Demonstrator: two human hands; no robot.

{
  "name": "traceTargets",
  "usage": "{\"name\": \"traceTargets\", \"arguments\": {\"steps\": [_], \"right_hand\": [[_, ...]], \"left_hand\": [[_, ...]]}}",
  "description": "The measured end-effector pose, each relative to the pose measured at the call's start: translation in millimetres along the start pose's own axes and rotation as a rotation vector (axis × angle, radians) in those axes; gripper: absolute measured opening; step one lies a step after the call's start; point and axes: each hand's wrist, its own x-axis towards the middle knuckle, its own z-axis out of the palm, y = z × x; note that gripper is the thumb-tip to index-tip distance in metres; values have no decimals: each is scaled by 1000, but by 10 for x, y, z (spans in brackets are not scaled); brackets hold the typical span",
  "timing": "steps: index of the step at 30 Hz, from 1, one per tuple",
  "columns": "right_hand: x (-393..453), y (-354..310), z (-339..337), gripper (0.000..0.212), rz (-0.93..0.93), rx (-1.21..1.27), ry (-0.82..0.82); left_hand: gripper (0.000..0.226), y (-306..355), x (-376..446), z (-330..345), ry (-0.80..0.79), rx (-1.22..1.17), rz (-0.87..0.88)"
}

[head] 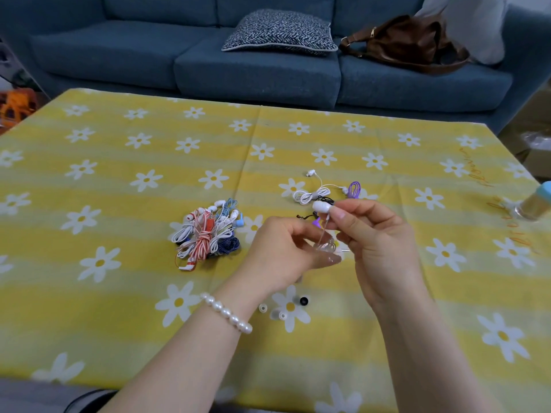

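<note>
Nearest, on the yellow daisy-cloth surface (119,338): three loose ear tips (263,307), two pale and one black, close together. Just above them, raised off the cloth, both hands. Left hand (283,248), pearl bracelet (226,312) at the wrist, fingers curled round a blurred coil of cord (323,245). Right hand (375,242) pinching a white earbud (321,207) between thumb and forefinger, held up, thin cord hanging from it down to the left hand. Left of the hands, a pile of wound earphones (205,234) in red, white and blue. Just beyond the earbud, a white bundle (311,193) and a purple bundle (354,189). At the right edge, a bottle (533,204). Farthest, a blue sofa (253,67) with a speckled cushion (278,31) and a brown bag (408,43).
</note>
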Motion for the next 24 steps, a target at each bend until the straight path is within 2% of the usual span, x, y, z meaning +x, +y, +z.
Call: {"name": "traceTargets", "arguments": {"steps": [3,5,8,10,14,20,24], "right_hand": [[9,11,33,13,-19,19,12],[11,6,39,16,-28,6,19],[25,16,17,16,-25,-11,53],[37,37,-7,5,11,-7,79],[54,62,-33,13,157,-33,112],[95,60,-61,12,227,-43,127],[96,61,-63,15,241,-91,96]], "left_hand": [[34,-65,47,-4,98,272,63],[40,-89,56,-26,94,334,76],[23,-105,80,-58,64,200,48],[15,-97,87,-93,73,98,19],[9,-77,134,-205,99,-115,-32],[24,-92,294,-525,434,-302,2],[43,-165,373,-693,560,-206,27]]}}
